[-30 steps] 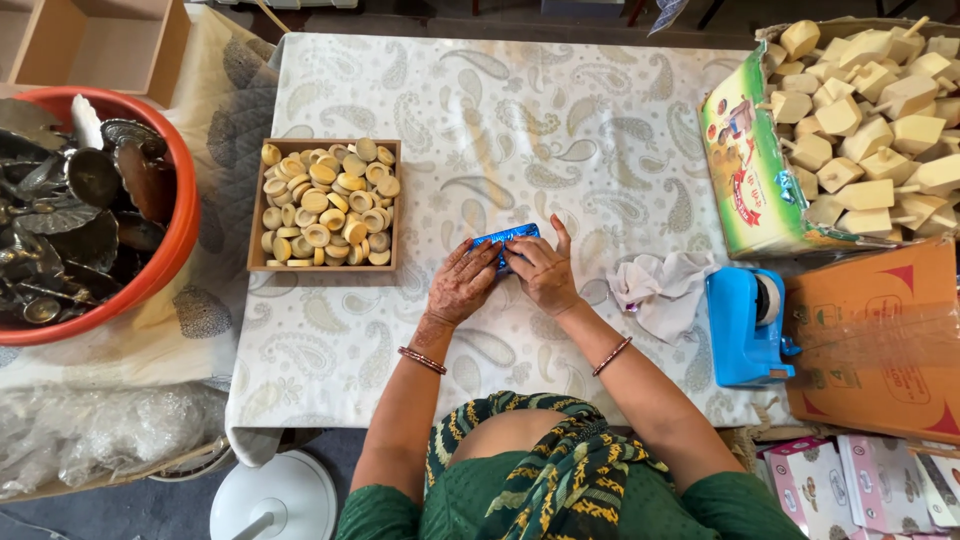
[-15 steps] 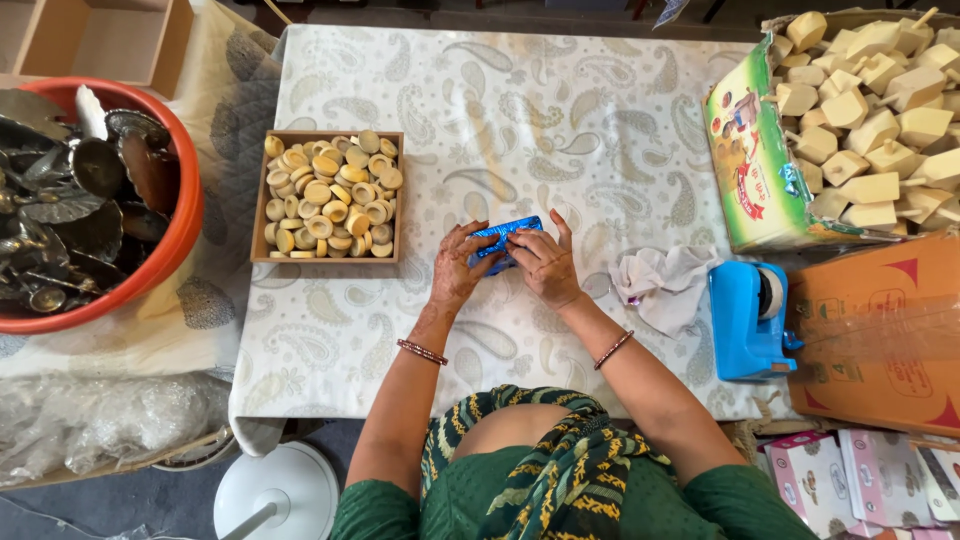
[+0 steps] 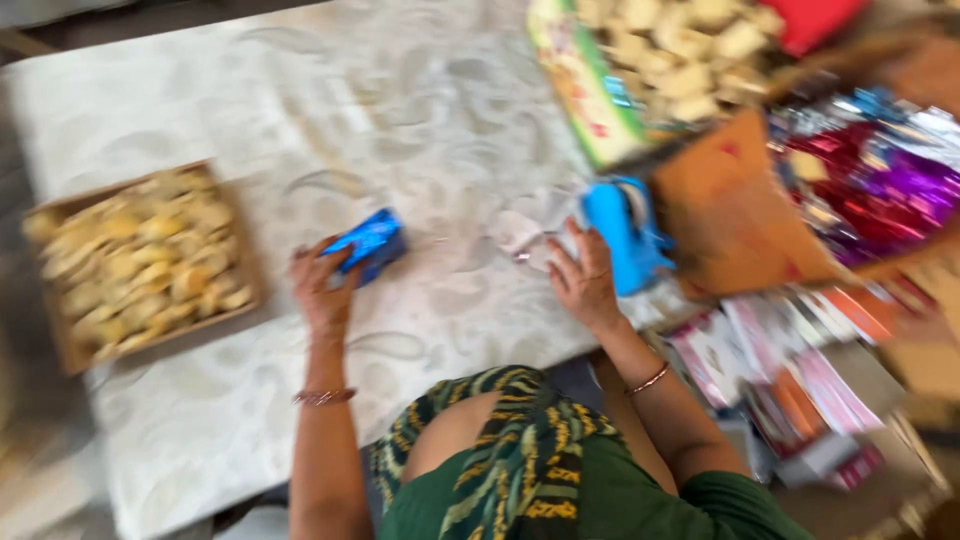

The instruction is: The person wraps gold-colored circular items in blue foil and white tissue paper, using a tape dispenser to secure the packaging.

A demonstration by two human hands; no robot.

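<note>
A shallow brown tray (image 3: 140,265) at the left of the desk (image 3: 300,120) holds pale yellow rounds; a far-right carton (image 3: 660,60) holds pale blocks, and shiny wrappers (image 3: 880,170) fill a box beside it. The left hand (image 3: 322,285) has its fingers clamped on a small blue packet (image 3: 368,243) mid-desk. The right hand (image 3: 585,280) has left that packet and now rests at a blue tape dispenser (image 3: 620,232), fingers apart, crumpled paper (image 3: 525,235) between. The view has swung right and blurred.

I saw the desk (image 3: 400,110) under a pale patterned cloth, bearing a cardboard tray of yellowish pieces (image 3: 145,262), a blue tape dispenser (image 3: 622,232) and crumpled paper (image 3: 525,238).
</note>
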